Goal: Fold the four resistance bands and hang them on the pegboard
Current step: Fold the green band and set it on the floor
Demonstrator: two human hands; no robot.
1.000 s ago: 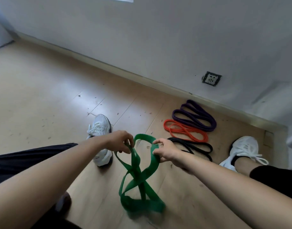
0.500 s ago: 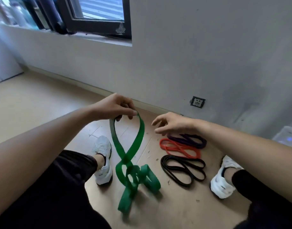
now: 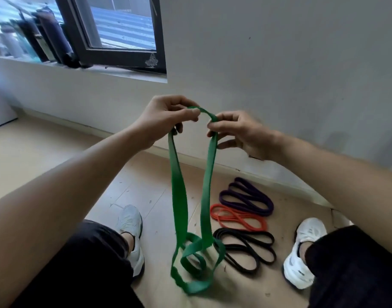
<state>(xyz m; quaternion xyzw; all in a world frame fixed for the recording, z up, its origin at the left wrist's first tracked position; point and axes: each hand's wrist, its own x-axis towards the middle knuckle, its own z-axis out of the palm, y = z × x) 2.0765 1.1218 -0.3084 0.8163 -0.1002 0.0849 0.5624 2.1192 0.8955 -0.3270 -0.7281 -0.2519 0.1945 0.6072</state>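
We are holding the wide, flat green band (image 3: pixel 179 196) up by its top bend. Its two strands are hanging almost straight down, long axis vertical, and its lower end is lying in twisted loops on the wooden floor (image 3: pixel 146 196) between our shoes. Our left hand (image 3: pixel 166 116) is pinching the bend with curled fingers, and our right hand (image 3: pixel 239 132) is gripping the right strand just beside it. The purple band (image 3: pixel 246 197), orange band (image 3: pixel 235 215) and black band (image 3: pixel 246 243) are lying folded to the right, near the wall.

We see the green band (image 3: pixel 180 196) hanging in two strands, its end coiled on the floor (image 3: pixel 57 163). Folded beside it: black band (image 3: pixel 246 243) at three o'clock, orange band (image 3: pixel 237 218) two, purple band (image 3: pixel 246 200) one.
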